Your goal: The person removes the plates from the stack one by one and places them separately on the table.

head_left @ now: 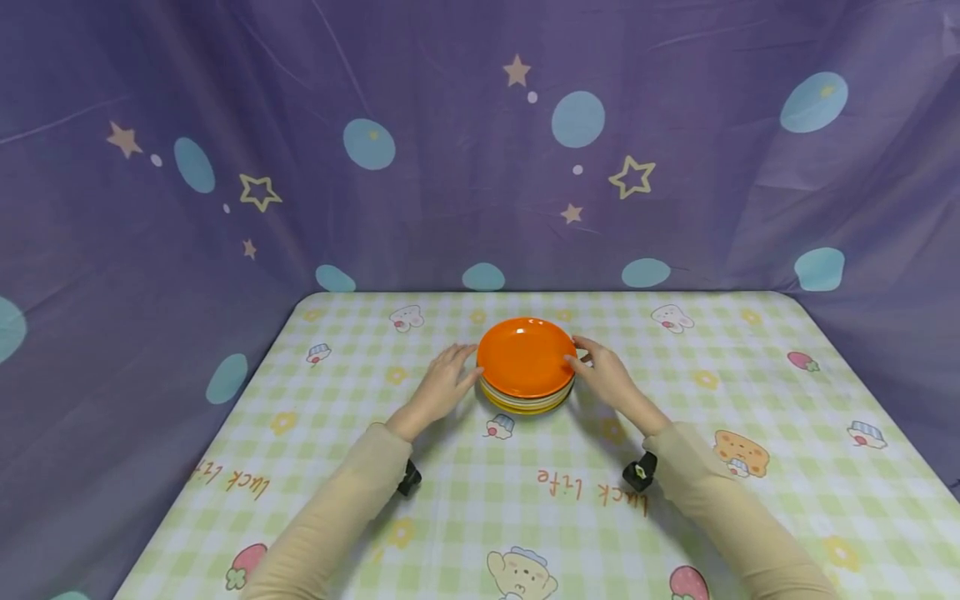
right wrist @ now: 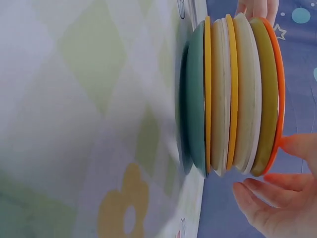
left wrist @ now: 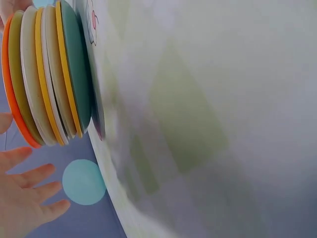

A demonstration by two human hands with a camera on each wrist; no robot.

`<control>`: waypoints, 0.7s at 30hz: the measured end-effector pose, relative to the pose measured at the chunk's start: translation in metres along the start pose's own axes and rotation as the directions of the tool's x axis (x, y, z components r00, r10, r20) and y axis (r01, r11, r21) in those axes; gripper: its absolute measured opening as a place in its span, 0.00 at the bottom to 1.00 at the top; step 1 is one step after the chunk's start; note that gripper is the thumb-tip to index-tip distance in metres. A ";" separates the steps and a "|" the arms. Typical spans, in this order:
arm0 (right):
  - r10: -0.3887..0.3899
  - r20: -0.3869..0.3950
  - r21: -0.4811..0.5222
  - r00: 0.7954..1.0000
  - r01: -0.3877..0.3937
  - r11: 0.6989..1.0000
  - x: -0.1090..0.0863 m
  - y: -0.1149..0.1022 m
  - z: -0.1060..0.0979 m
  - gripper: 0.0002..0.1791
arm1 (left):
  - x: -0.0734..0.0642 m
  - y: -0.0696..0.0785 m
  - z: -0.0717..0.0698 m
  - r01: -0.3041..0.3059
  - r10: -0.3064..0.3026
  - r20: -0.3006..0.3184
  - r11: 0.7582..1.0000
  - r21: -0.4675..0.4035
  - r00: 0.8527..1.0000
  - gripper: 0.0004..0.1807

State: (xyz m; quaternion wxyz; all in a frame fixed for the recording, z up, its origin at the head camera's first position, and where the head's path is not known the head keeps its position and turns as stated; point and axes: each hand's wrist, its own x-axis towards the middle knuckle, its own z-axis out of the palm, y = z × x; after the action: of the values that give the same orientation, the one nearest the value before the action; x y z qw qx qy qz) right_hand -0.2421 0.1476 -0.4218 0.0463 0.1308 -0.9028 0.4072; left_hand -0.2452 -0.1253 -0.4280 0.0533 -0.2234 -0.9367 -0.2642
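A round orange plate tops a stack of plates on the table. Below it, the side views show olive, cream, yellow and white rims, with a teal plate low down. My right hand is at the orange plate's right edge. Its thumb lies over the rim and a forefinger meets the rim from the outer side, pinching it; the other fingers extend past the stack's side. My left hand is at the left edge, fingers spread and extended, with fingertips beside the stack.
A green-and-white checked cloth with cartoon prints covers the table. A purple curtain with stars and blue spots hangs behind and at the left. Black wrist devices sit under both beige sleeves.
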 end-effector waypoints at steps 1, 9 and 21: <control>0.005 -0.002 0.010 1.000 -0.005 1.000 0.000 0.000 0.000 0.26 | 0.000 0.001 0.001 0.006 -0.006 0.000 1.000 -0.020 1.000 0.28; 0.069 -0.023 0.131 0.997 -0.065 0.989 0.001 -0.002 0.001 0.24 | 0.000 0.005 0.005 0.092 -0.090 0.019 0.973 -0.213 0.996 0.28; 0.277 -0.024 0.322 0.961 -0.255 0.912 0.002 -0.008 0.003 0.23 | 0.000 0.007 0.013 0.175 -0.187 0.022 0.869 -0.463 0.982 0.25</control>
State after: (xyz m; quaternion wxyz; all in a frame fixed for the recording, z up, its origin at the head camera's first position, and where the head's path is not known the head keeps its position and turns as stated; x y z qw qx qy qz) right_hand -0.2418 0.1399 -0.4175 0.0003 -0.0018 -0.8330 0.5532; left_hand -0.2420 -0.1130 -0.4358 -0.0154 -0.1378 -0.8628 -0.4861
